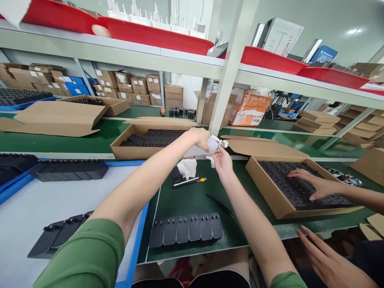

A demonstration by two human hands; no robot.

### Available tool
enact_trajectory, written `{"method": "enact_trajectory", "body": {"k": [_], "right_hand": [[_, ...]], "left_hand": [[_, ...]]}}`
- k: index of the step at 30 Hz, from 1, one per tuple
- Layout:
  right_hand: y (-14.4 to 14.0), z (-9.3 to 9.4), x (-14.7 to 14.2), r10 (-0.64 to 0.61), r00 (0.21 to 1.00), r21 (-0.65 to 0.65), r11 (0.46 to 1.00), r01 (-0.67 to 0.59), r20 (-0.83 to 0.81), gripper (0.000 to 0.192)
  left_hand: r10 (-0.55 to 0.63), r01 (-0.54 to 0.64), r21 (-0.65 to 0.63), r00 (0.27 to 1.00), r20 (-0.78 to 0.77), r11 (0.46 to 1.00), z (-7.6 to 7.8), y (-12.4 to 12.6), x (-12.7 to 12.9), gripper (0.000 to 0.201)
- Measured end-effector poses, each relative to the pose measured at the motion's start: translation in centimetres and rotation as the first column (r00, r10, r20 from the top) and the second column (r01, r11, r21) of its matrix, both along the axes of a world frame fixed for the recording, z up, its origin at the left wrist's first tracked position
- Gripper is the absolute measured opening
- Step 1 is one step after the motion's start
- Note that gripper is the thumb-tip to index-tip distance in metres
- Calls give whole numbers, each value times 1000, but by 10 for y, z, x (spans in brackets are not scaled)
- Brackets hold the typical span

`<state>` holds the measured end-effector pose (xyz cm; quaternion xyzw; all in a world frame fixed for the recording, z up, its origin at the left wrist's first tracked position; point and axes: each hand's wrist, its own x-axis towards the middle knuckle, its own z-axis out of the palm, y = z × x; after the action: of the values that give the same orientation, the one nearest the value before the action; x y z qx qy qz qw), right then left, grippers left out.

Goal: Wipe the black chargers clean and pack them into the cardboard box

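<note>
Both arms out over the green mat [192,200]. My left hand [201,138] is closed on a white cloth [210,145]; my right hand [222,160] pinches a small metal part [223,144] against it. A co-worker's hand [312,182] rests in a box [270,188] to the right.

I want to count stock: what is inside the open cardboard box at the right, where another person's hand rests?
The cardboard box holds rows of black parts. A co-worker's hand covers some, and any lower layers are hidden.
</note>
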<state>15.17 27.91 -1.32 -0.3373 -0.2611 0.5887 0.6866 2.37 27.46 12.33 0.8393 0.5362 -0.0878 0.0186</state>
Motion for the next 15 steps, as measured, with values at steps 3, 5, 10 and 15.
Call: {"method": "enact_trajectory", "body": {"k": [3, 5, 10, 15], "right_hand": [[1, 0, -1, 4, 999, -1, 1000, -4, 33, 33], [2, 3, 3, -5, 997, 14, 1000, 3, 78, 32], [6, 9, 14, -43, 960, 73, 997, 24, 276, 30], [4, 10, 18, -105, 841, 155, 988, 25, 531, 29]], "left_hand": [[-7, 7, 22, 1000, 11, 1000, 4, 1, 2, 38], [-12, 11, 24, 999, 36, 1000, 1, 1, -1, 39], [-31, 32, -7, 989, 146, 999, -17, -1, -13, 42], [-10, 14, -15, 971, 238, 1000, -27, 5, -17, 36]]}}
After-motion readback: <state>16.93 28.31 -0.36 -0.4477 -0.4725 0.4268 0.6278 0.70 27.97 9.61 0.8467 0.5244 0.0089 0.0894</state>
